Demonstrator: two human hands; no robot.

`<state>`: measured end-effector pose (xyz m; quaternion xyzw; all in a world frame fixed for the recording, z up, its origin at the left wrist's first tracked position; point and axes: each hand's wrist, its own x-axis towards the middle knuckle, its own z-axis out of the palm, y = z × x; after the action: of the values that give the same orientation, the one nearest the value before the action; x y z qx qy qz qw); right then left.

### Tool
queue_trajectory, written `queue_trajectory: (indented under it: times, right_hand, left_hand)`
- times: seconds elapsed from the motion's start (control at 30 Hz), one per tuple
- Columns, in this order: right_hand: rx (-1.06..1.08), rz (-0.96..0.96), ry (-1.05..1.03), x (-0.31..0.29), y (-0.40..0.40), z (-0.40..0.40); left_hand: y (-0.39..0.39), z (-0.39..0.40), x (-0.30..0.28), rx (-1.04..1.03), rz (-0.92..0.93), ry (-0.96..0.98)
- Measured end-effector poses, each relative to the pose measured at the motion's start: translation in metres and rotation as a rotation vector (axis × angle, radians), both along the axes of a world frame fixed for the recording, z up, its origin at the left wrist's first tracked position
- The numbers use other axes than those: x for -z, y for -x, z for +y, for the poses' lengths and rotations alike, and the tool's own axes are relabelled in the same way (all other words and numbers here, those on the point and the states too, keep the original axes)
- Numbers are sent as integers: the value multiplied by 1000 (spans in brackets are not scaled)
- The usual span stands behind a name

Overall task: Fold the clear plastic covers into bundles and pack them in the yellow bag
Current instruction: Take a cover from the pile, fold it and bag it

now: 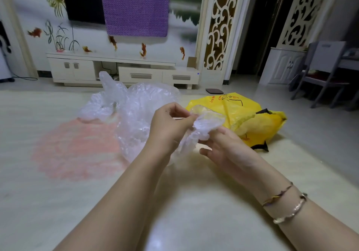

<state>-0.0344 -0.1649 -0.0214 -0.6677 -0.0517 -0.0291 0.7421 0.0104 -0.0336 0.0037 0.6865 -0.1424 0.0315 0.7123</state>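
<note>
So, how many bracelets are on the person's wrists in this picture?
2, both on the right wrist: a thin dark cord bracelet nearer the right hand, and a pale metal bangle just behind it. The left wrist shows none, though its underside is hidden.

Single head view, faces forward-down, close over hands [194, 134], room beyond

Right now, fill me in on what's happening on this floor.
A person is bunching up a clear plastic cover between both hands. The left hand pinches its upper edge while the right hand holds it from below. A loose pile of clear plastic covers lies on the floor behind the hands. The yellow bag lies to the right. The bundle is not yet in it.
</note>
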Motion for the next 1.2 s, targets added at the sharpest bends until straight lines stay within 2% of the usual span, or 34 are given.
queue_trajectory:
  times: [0.1,0.27,0.4,0.5,0.57,0.67,0.73,0.83,0.9,0.97,1.1,1.2]
  right_hand:
    - [77,-58,-50,-3,0,1]
    - [335,-144,-236,-12,2,-3]
    - [482,-201,-310,-16,3,-6]
    - [575,-179,-253,-18,6,-5]
    - [575,-127,-220,-19,6,-6]
    - [412,-84,-190,-21,10,-6]
    - [339,-140,-113,-18,11,-4]
    - [440,-260,-162,-18,9,-6]
    - [499,-303,-234,-23,9,-11]
    - [513,-284,-195,-27,10,-14]
    - [349,-159,-102,-28,11,-12]
    - [231,-105,-47,-28,14,-7]
  left_hand:
    - [-3,0,1,-65,-48,-30]
    - [-8,9,1,-161,-19,60]
    - [-10,9,0,-94,-7,18]
    - [-6,2,3,-32,-41,-45]
    - [-3,-1,4,-81,-106,-51]
    - [-1,-3,6,-252,-154,3]
    - [1,-2,6,-325,-161,26]
    - [-1,-1,5,-335,-159,-6]
    - [-2,1,3,-268,-76,-35]
    - [-3,0,2,-153,48,-51]
    - [-5,3,-3,176,387,39]
    - [-4,11,-1,458,469,9]
